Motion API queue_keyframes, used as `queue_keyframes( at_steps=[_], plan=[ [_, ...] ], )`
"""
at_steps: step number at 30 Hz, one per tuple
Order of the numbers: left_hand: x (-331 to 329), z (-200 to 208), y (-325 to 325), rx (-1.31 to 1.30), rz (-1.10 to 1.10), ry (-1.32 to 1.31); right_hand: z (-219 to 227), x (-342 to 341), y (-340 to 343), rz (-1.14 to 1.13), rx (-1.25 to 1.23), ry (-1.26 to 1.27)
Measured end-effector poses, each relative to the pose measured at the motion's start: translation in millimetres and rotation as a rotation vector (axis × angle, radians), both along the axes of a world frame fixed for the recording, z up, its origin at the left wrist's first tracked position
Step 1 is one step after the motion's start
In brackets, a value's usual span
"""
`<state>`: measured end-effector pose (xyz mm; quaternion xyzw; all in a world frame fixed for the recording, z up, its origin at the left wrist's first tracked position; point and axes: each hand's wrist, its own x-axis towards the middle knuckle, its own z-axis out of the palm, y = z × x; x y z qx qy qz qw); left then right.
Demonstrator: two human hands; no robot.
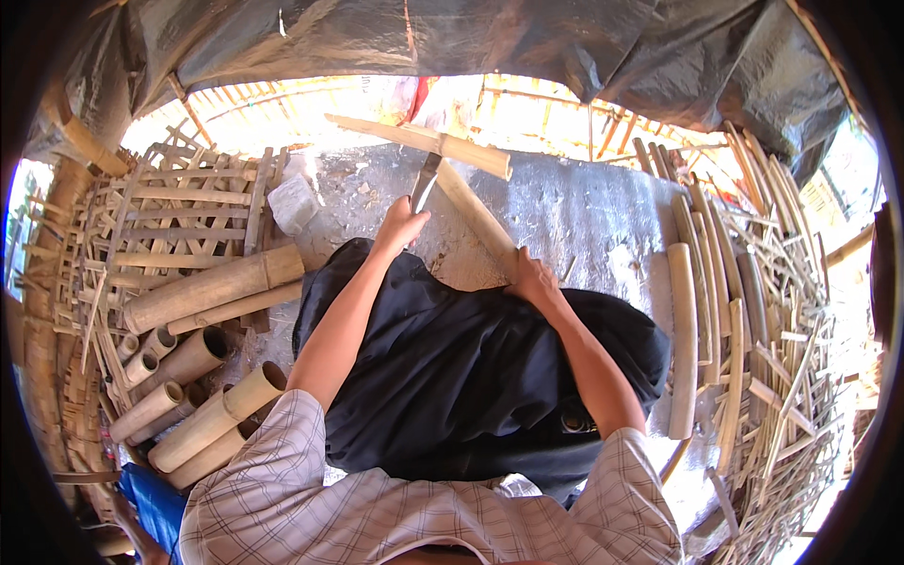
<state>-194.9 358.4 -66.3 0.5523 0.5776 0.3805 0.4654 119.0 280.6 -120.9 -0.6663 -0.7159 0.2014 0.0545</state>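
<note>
My left hand (403, 224) is closed round the handle of a knife (426, 181), its blade pointing away from me. My right hand (535, 277) grips the near end of a split bamboo piece (476, 218) that slants away to the left. At its far end, a second bamboo piece (468, 153) lies crosswise, with one end narrowing to a point. The knife's tip is close to where the two pieces meet; whether the blade is in the bamboo I cannot tell. Dark cloth (443, 367) covers my legs below both hands.
Several bamboo tubes (218, 414) lie at my left beside a woven bamboo lattice (188, 221). A pale block (294, 203) sits on the grey floor (589, 212). Split bamboo lengths (682, 339) and thin strips (800, 395) are heaped at my right. Dark sheeting (527, 47) hangs at the far side.
</note>
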Motion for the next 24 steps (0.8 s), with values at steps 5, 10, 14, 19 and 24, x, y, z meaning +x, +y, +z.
queue_keyframes(
  at_steps=[5,10,14,19,24],
  plan=[
    [3.6,-6.2,-2.4,-0.064,0.06,-0.104,35.9,29.2,18.4,-0.157,-0.065,0.245],
    [16.0,-40.1,8.0,-0.205,-0.068,-0.255,54.0,54.1,-3.7,-0.339,-0.08,0.514],
    [24.5,-76.5,16.0,-0.34,0.097,-0.249,82.2,11.2,-15.9,-0.446,-0.041,0.778],
    [42.6,-101.7,25.2,-0.336,0.086,0.22,84.5,-22.1,-16.5,-0.372,0.068,1.042],
    [78.7,-98.9,32.4,-0.298,0.085,0.157,45.6,-36.3,-6.9,-0.193,0.23,0.675]
  ],
)
